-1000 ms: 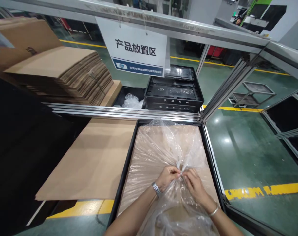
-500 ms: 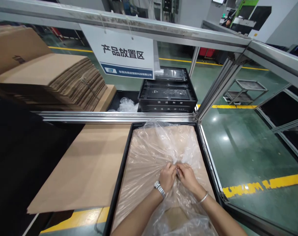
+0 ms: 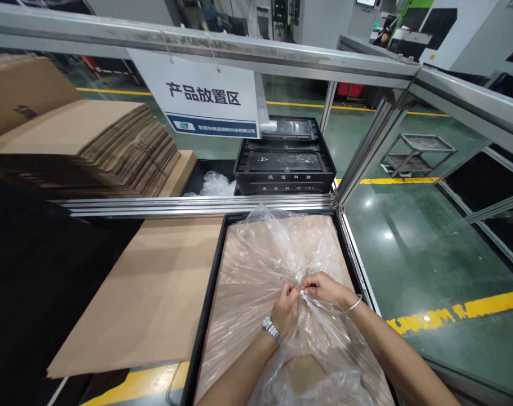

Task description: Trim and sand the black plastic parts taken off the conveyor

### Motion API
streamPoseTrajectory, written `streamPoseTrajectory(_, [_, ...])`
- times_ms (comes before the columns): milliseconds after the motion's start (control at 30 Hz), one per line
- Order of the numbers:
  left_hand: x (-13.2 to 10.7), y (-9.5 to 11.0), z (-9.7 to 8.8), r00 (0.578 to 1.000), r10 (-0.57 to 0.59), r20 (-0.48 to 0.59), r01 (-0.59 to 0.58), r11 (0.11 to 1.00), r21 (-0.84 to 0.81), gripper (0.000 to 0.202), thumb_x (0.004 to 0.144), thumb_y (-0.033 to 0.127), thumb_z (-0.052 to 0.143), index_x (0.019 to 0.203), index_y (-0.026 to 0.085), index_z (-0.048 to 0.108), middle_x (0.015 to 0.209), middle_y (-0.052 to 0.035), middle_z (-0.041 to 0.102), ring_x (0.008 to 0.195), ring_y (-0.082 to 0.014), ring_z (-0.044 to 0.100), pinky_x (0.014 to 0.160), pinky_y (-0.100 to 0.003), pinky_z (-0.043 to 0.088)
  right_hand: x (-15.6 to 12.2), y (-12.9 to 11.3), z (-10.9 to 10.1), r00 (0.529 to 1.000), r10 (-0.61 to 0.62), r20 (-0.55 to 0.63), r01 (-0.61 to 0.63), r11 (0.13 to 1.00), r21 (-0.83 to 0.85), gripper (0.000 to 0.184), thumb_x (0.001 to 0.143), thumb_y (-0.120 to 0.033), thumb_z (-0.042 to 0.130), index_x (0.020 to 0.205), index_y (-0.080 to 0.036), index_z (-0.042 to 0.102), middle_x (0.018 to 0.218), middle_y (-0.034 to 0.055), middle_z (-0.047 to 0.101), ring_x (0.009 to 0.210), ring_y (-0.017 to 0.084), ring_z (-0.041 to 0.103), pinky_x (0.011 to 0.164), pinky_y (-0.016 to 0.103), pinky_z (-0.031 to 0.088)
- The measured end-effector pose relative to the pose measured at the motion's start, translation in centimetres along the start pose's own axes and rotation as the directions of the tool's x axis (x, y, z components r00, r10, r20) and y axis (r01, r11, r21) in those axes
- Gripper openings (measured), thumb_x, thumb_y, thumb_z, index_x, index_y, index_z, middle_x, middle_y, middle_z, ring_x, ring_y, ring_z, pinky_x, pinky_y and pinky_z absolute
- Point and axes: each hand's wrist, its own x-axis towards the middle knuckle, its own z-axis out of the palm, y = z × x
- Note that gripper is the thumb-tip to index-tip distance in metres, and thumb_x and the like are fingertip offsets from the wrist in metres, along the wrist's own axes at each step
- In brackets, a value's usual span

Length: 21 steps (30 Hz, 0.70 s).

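A clear plastic bag [image 3: 248, 293] spreads over brown cardboard inside a black tray [image 3: 206, 304]. Its film is gathered into a twisted knot near the middle, with creases fanning outward. My left hand [image 3: 287, 309], wearing a metal watch at the wrist, pinches the gathered film from the left. From the right, my right hand [image 3: 324, 287], with a bangle at its wrist, grips the same knot, fingertips close to those of the left. Both hands are closed on the film. Loose plastic bunches up nearer to me, over a brown patch.
A flat cardboard sheet [image 3: 155, 293] lies left of the tray. Behind the metal rail [image 3: 197, 206] stand a tied stack of cardboard [image 3: 125, 149] and black crates [image 3: 286, 169]. A white sign [image 3: 201, 101] hangs from the upper bar. A metal post [image 3: 366, 146] rises at right; a cart [image 3: 421, 152] stands beyond.
My right hand has turned at the wrist and its forearm has swung out to the right. My left hand has stayed at the knot. The view has shifted slightly.
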Motion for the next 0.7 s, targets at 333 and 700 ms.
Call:
streamPoseTrajectory(333, [0.6, 0.1, -0.9, 0.996, -0.057, 0.075, 0.048, 0.992, 0.119, 0.020, 0.088, 0.027, 0.037, 0.078, 0.019, 0.052, 0.078, -0.0018, 0.054, 0.068, -0.0126, 0.056, 0.062, -0.024, 0.045, 0.5, -1.9, 0.2, 0.995, 0.089, -0.037, -0.097, 0.940, -0.327, 0.016, 0.080, -0.015, 0.047, 0.081, -0.014, 0.063, 0.077, 0.0057, 0.066, 0.071, 0.016, 0.059, 0.065, 0.024, 0.041])
streamPoseTrajectory(700, [-1.9, 1.3, -0.9, 0.981, -0.122, 0.151, 0.057, 0.923, 0.380, 0.027, 0.089, 0.029, 0.033, 0.079, 0.020, 0.056, 0.076, -0.0037, 0.060, 0.060, -0.0153, 0.056, 0.051, -0.028, 0.031, 0.7, -2.1, -0.7, 0.994, 0.105, -0.036, -0.110, 0.892, -0.439, 0.021, 0.081, -0.012, 0.043, 0.077, -0.016, 0.063, 0.081, 0.0053, 0.067, 0.076, 0.015, 0.061, 0.067, 0.022, 0.040])
